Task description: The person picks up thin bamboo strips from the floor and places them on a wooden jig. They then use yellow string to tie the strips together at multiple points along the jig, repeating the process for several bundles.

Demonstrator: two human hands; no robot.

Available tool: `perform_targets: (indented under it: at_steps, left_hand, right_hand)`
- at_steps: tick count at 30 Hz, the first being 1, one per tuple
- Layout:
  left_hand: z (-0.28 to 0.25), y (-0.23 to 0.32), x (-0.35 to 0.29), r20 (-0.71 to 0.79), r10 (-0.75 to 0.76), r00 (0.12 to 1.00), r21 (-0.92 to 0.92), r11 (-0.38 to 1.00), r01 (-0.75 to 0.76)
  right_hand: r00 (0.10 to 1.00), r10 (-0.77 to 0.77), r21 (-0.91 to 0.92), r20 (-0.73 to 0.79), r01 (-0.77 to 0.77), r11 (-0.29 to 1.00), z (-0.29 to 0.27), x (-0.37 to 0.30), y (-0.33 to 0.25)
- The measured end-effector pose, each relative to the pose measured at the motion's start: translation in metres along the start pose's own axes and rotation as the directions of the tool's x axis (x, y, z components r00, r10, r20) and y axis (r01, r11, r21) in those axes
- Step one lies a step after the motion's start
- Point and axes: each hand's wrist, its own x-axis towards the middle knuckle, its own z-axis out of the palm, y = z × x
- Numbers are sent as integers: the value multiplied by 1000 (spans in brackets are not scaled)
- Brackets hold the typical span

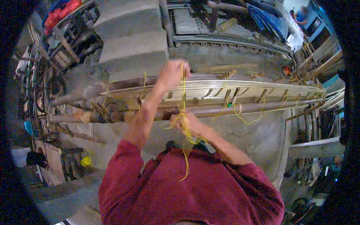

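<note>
A yellow cord runs taut across a long band of pale strands between two wooden poles. My left hand, slightly blurred, is closed around the cord's upper part above the far pole. By the near pole, my right hand grips the same cord, with loose loops around the fingers and a loose end hanging down over my maroon shirt. Other lengths of yellow cord droop from the poles to the right. Short dark sticks lie across the band.
Concrete steps rise beyond the poles. A metal gate-like frame and blue sheeting lie at the far right. A yellow cord coil is at the left, near a wooden stool. A person is in the background.
</note>
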Motion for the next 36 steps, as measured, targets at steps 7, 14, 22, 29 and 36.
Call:
perform_targets:
  at_steps: [7, 14, 22, 29, 36]
  left_hand:
    - [-4, -24, 92, 356, -361, 862, 391, 895, 213]
    - [103, 43, 40, 531, -110, 840, 672, 659, -339]
    - [141, 5, 27, 12, 145, 989, 695, 710, -112]
    - [139, 47, 25, -99, -38, 994, 657, 748, 93]
    - [120, 67, 131, 74, 122, 990, 498, 855, -143]
  right_hand:
    - [958, 115, -165, -263, -162, 973, -44, -38, -1]
    - [575, 660, 113, -483, -707, 698, -132, -59, 27]
    - [839, 539, -7, 71, -540, 842, -227, 53, 148]
    - [997, 16, 323, -76, 9, 946, -184, -45, 39]
    - [975, 114, 51, -191, -106, 993, -105, -95, 33]
